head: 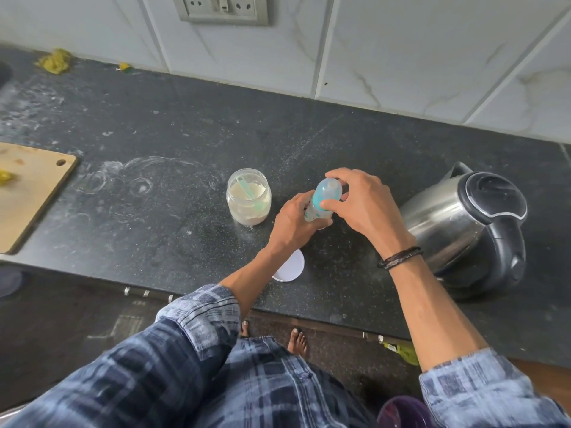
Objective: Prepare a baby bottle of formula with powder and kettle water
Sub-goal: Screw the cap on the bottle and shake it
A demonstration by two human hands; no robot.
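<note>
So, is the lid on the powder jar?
No, the jar is open with a scoop inside, and a white lid lies on the counter.

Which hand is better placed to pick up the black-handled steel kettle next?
Probably the right hand: it grips the top of the clear teal-collared baby bottle, nearer the black-handled steel kettle; the left hand holds the bottle's body.

On the black stone counter (185,134), just left of the clear baby bottle with a teal collar (321,202), the open clear jar of pale powder (248,208) with a teal scoop (251,190) in it; near on the bottle's right, the steel electric kettle with a black lid (463,223). In front of the bottle, lying flat, the round white lid (293,267); far to its left, the pale wooden cutting board (27,193).
</note>
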